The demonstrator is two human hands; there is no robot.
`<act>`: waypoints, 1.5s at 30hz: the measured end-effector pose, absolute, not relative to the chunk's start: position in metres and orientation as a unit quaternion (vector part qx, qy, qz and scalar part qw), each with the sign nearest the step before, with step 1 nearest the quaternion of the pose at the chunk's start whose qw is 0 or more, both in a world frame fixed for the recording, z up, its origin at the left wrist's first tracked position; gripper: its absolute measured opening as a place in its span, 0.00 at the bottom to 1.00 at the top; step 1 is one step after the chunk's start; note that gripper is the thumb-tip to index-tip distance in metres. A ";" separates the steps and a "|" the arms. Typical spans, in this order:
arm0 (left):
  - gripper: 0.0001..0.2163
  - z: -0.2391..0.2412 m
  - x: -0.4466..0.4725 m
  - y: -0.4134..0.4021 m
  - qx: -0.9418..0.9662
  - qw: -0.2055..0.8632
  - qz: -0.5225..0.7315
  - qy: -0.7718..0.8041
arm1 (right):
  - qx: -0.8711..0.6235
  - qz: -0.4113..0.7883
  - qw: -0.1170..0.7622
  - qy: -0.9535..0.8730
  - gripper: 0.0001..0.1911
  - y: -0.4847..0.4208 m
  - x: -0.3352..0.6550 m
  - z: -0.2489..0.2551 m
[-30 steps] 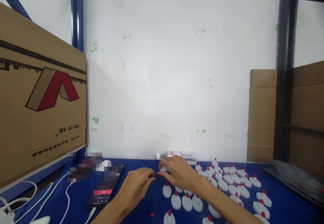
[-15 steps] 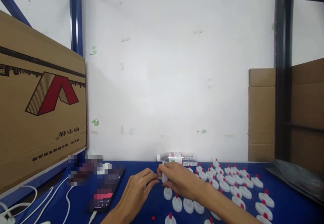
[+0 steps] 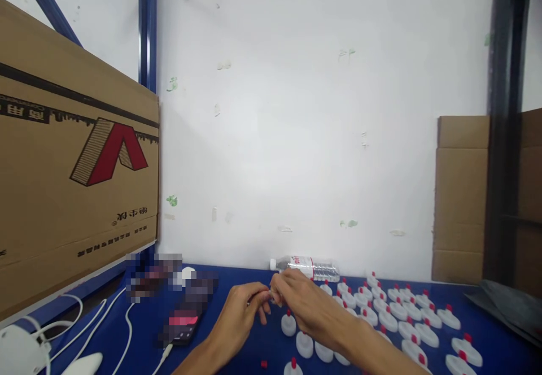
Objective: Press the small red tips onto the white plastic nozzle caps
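Note:
My left hand is closed in a pinch, its thumb and fingertips meeting the fingers of my right hand. The right hand, also closed, is curled with its knuckles up. A pale scrap shows where the fingertips meet, but the fingers hide what it belongs to. Just below the right hand stands a small white bottle with a red cap. Nearer me are more small white bottles, their tops partly covered by my right forearm. A loose red cap lies on the blue table in front of my hands.
Several red-capped white bottles spread over the right side of the blue table. A clear water bottle lies by the wall. A phone with white cables is at left. A plastic bag rests at far right.
The view has turned slightly left, so things appear farther right. My hands stay together. The white piece seen by my right fingers is now mostly hidden, and the bottle below them now shows a red cap.

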State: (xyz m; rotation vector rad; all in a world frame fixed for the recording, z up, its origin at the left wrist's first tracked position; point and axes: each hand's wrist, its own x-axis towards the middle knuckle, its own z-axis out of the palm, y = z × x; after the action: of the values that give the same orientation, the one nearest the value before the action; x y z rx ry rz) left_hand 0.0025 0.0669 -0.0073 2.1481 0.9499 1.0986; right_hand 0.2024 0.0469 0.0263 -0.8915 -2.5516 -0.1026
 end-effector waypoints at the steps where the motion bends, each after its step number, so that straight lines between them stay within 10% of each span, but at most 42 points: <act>1: 0.21 -0.006 0.003 0.066 0.795 0.282 0.407 0.350 | -0.322 -0.038 0.217 -0.921 0.29 0.047 0.202 0.027; 19: 0.13 -0.009 -0.010 0.067 0.847 0.062 0.337 0.406 | -0.400 -0.026 0.247 -0.882 0.06 0.046 0.220 0.024; 28: 0.11 -0.011 -0.011 0.065 0.862 0.027 0.261 0.433 | -0.421 -0.038 0.194 -0.885 0.16 0.082 0.242 0.007; 45: 0.05 0.006 -0.021 0.058 0.882 0.293 0.119 0.349 | -0.393 0.012 0.193 -0.899 0.16 0.105 0.221 0.004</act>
State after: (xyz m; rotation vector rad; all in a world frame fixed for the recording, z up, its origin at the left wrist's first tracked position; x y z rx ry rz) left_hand -0.0208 0.0581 0.0060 2.3499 0.9285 0.3178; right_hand 0.2206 0.1054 0.0045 -1.1012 -2.5224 0.0345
